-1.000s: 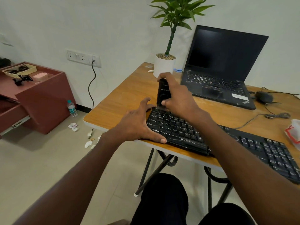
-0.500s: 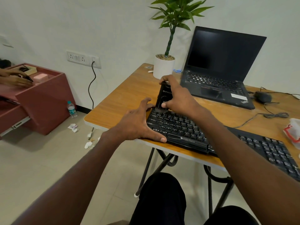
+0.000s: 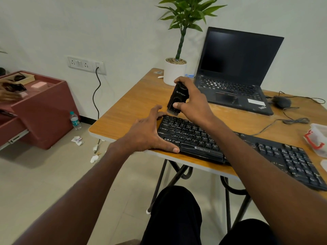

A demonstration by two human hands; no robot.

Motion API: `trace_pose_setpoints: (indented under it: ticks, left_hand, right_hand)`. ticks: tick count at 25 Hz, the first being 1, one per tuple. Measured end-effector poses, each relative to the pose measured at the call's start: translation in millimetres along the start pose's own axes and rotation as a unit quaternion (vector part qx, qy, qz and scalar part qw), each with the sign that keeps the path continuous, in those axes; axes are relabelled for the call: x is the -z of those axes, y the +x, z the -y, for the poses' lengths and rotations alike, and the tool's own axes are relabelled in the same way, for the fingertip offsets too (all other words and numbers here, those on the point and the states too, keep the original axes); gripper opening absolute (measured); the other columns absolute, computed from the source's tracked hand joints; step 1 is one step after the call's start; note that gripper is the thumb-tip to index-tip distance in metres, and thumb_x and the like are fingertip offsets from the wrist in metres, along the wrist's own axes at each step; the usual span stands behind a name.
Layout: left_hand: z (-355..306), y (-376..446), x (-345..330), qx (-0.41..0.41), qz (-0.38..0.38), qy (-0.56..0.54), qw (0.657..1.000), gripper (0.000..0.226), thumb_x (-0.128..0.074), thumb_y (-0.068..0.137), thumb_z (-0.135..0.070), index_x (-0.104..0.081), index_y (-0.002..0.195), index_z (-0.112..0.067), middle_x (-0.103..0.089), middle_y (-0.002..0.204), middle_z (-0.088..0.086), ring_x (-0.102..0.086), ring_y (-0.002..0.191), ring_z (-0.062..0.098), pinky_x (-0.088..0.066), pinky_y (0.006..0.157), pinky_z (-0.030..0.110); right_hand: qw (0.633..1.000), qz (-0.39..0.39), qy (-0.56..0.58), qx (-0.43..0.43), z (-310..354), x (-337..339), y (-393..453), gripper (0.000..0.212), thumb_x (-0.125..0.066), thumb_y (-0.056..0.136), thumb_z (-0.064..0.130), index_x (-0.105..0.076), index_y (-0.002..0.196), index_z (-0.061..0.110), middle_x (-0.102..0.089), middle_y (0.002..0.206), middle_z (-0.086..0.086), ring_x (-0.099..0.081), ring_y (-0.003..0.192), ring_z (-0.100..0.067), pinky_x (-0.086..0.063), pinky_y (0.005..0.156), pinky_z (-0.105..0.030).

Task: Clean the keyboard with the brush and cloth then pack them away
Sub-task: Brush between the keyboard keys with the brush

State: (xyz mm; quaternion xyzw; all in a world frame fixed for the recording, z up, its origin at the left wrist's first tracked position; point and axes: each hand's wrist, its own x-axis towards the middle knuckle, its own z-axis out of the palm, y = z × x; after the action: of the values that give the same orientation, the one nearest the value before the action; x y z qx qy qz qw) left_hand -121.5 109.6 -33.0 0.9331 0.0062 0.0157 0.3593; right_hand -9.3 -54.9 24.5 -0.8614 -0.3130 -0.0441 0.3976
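A black keyboard (image 3: 247, 147) lies along the near edge of the wooden table (image 3: 134, 103). My right hand (image 3: 191, 101) grips a black brush (image 3: 177, 98) upright, bristles down, just above the keyboard's far left corner. My left hand (image 3: 150, 133) rests flat on the keyboard's left end, fingers spread, thumb on the front edge. I see no cloth that I can identify.
An open black laptop (image 3: 235, 75) and a potted plant (image 3: 175, 71) stand at the back of the table. A mouse (image 3: 281, 101) with its cable lies to the right, and a clear plastic box (image 3: 318, 138) at the right edge. A red cabinet (image 3: 39, 106) stands on the left, with another person's hand (image 3: 7, 92) on it.
My right hand has lifted the brush slightly off the keyboard's far left corner and tilted it. My left hand stays put on the keyboard.
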Motion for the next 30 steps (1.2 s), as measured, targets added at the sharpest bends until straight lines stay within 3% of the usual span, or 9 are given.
trace_pose_setpoints:
  ticks: [4, 8, 11, 14, 16, 22, 24, 28, 30]
  left_hand:
    - [0, 0, 0, -0.001, -0.001, 0.001, 1.000, 0.152, -0.083, 0.039, -0.089, -0.004, 0.160, -0.040, -0.037, 0.164, -0.018, -0.042, 0.147, 0.016, -0.026, 0.127, 0.053]
    - [0, -1, -1, -0.010, -0.006, -0.001, 1.000, 0.151, -0.085, 0.041, -0.088, -0.006, 0.160, -0.041, -0.039, 0.164, -0.016, -0.044, 0.146, 0.014, -0.028, 0.126, 0.052]
    - [0, 0, 0, -0.007, -0.004, -0.002, 1.000, 0.150, -0.083, 0.039, -0.089, -0.008, 0.159, -0.040, -0.039, 0.163, -0.018, -0.044, 0.146, 0.013, -0.026, 0.127, 0.051]
    - [1, 0, -1, -0.008, -0.004, -0.004, 1.000, 0.150, -0.082, 0.038, -0.091, -0.009, 0.159, -0.041, -0.039, 0.162, -0.020, -0.044, 0.145, 0.012, -0.027, 0.127, 0.051]
    - [1, 0, -1, -0.007, -0.005, -0.004, 1.000, 0.150, -0.082, 0.037, -0.091, -0.009, 0.158, -0.041, -0.039, 0.163, -0.019, -0.044, 0.145, 0.012, -0.027, 0.127, 0.051]
    - [1, 0, 0, -0.009, -0.003, -0.003, 1.000, 0.147, -0.086, 0.042, -0.086, -0.011, 0.159, -0.039, -0.040, 0.162, -0.018, -0.044, 0.144, 0.013, -0.023, 0.128, 0.051]
    - [0, 0, 0, -0.012, -0.004, -0.004, 1.000, 0.146, -0.085, 0.041, -0.088, -0.013, 0.159, -0.041, -0.041, 0.162, -0.016, -0.045, 0.144, 0.013, -0.025, 0.127, 0.052]
    - [-1, 0, 0, -0.020, 0.003, -0.001, 1.000, 0.139, -0.082, 0.040, -0.090, -0.018, 0.156, -0.049, -0.043, 0.159, -0.015, -0.047, 0.140, 0.012, -0.029, 0.126, 0.053]
    - [-1, -1, 1, -0.025, 0.007, -0.003, 1.000, 0.136, -0.081, 0.040, -0.092, -0.021, 0.154, -0.052, -0.045, 0.155, -0.017, -0.050, 0.136, 0.011, -0.031, 0.124, 0.054]
  right_hand:
    - [0.992, 0.043, -0.119, -0.003, 7, 12, 0, 0.073, -0.069, 0.084, 0.004, -0.045, 0.142, 0.041, -0.062, 0.128, -0.008, -0.063, 0.108, -0.027, -0.061, 0.085, -0.043]
    - [0.997, 0.043, -0.064, 0.028, 12, 3, -11, 0.072, -0.070, 0.087, 0.007, -0.044, 0.142, 0.044, -0.061, 0.121, 0.000, -0.065, 0.094, -0.017, -0.056, 0.066, -0.022]
    - [0.994, -0.019, -0.107, 0.012, 7, 4, -12, 0.073, -0.073, 0.082, 0.007, -0.045, 0.141, 0.041, -0.066, 0.121, -0.008, -0.066, 0.097, -0.024, -0.059, 0.070, -0.028]
    - [0.997, 0.012, -0.073, 0.003, 5, 13, -15, 0.069, -0.073, 0.084, 0.005, -0.045, 0.137, 0.041, -0.064, 0.122, -0.007, -0.067, 0.096, -0.023, -0.060, 0.065, -0.025]
    - [0.993, 0.018, -0.117, 0.003, 6, 17, -15, 0.070, -0.073, 0.084, 0.003, -0.044, 0.136, 0.041, -0.062, 0.121, -0.008, -0.063, 0.094, -0.022, -0.057, 0.063, -0.024]
    - [0.991, -0.008, -0.134, 0.008, 3, 18, -23, 0.069, -0.071, 0.084, 0.000, -0.043, 0.137, 0.035, -0.062, 0.119, -0.012, -0.065, 0.094, -0.025, -0.064, 0.068, -0.037]
    - [0.997, 0.000, -0.081, 0.002, 0, 21, -25, 0.067, -0.070, 0.085, -0.001, -0.044, 0.135, 0.035, -0.061, 0.121, -0.010, -0.065, 0.096, -0.024, -0.064, 0.065, -0.032]
    - [0.994, -0.020, -0.103, 0.012, -3, 24, -27, 0.069, -0.070, 0.086, -0.002, -0.042, 0.137, 0.034, -0.061, 0.118, -0.009, -0.065, 0.090, -0.022, -0.061, 0.060, -0.025]
    - [0.996, 0.010, -0.090, 0.006, -4, 28, -27, 0.067, -0.069, 0.088, -0.001, -0.043, 0.138, 0.035, -0.058, 0.120, -0.006, -0.065, 0.093, -0.021, -0.057, 0.054, -0.020]
